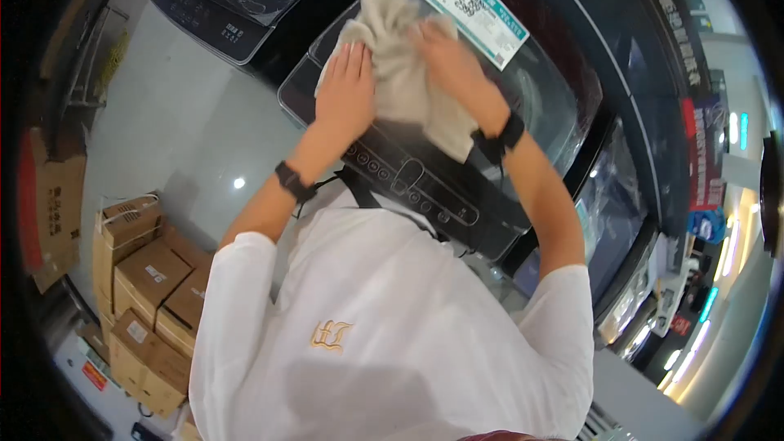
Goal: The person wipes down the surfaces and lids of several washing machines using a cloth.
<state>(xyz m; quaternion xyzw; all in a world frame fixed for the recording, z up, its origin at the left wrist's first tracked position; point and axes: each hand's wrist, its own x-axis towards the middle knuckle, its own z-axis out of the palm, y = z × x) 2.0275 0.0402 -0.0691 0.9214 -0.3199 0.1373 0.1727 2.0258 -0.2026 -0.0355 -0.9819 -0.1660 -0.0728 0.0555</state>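
A beige cloth (400, 86) lies bunched over the lid and the rear of the control panel of a dark top-loading washing machine (490, 224). My left hand (347, 90) rests on the cloth's left side, its fingers stretched out flat. On the other side my right hand (457, 65), smeared by motion, has its fingers bent onto the cloth's folds. Beyond that hand, a white and teal label (478, 16) with a printed code is stuck on the lid. Round buttons and a display line the control panel (408, 180) below the cloth.
Another dark washing machine (216, 20) stands at the upper left. Stacked cardboard boxes (151, 286) occupy the floor at the lower left. To the right is a further machine under plastic film (608, 204). Dark straps (363, 188) hang near the panel's front edge.
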